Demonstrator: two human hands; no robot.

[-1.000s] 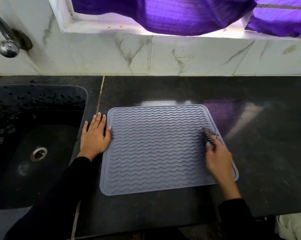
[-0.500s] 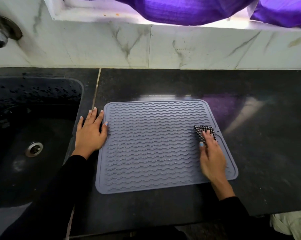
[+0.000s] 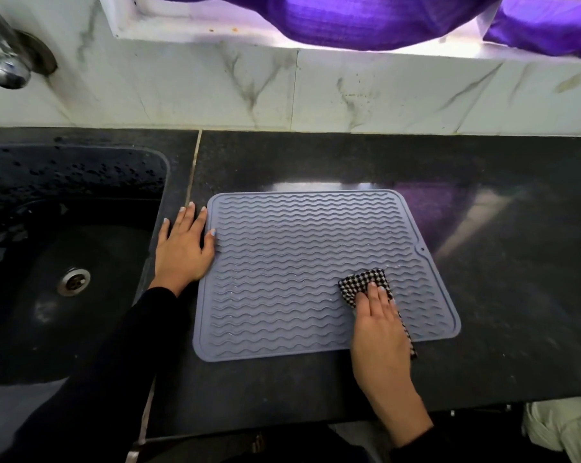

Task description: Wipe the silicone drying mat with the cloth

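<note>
A grey silicone drying mat (image 3: 296, 262) with wavy ridges lies flat on the black counter. My right hand (image 3: 379, 329) presses a black-and-white checked cloth (image 3: 361, 284) flat onto the mat's near right part, fingers straight over it; most of the cloth is under the palm, with a strip showing by the wrist. My left hand (image 3: 182, 248) rests flat on the counter at the mat's left edge, its thumb touching the rim.
A black sink (image 3: 65, 248) with a steel drain lies left of the mat, with a tap (image 3: 5, 65) above it. A marble tiled wall (image 3: 316, 91) backs the counter, purple fabric (image 3: 366, 18) hangs above. Pale cloth (image 3: 563, 429) lies below the counter's front edge.
My right hand has slid the cloth leftward and nearer across the mat, and the cloth now lies flatter. The left hand stays at the mat's left edge.
</note>
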